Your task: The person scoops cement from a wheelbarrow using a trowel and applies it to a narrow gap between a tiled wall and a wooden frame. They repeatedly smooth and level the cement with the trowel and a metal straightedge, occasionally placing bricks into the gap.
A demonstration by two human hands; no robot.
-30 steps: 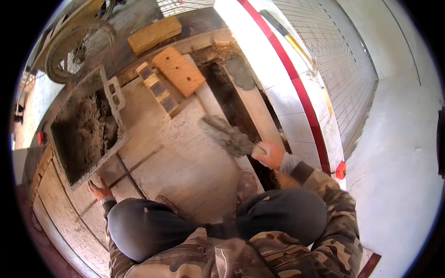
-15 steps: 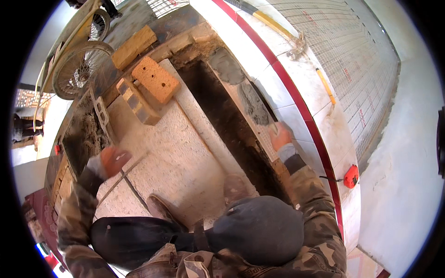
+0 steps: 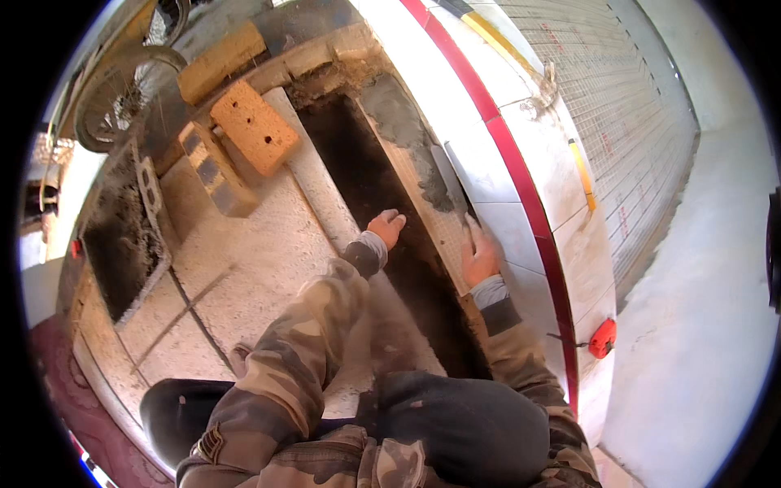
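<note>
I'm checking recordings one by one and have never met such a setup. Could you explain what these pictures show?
There is no machine here, only a person's two bare hands. Every picture comes from one wide fisheye camera worn on the head, looking down, so straight edges bend. The left hand is over a dark trench, with nothing visible in it. The right hand is at a ledge partly spread with grey mortar, beside white tiles; whether it holds anything is unclear. On and around the pale slab are an orange brick and a dark tub.

There are three bricks (image 3: 264, 124) (and one tub (image 3: 149, 290)).
</note>
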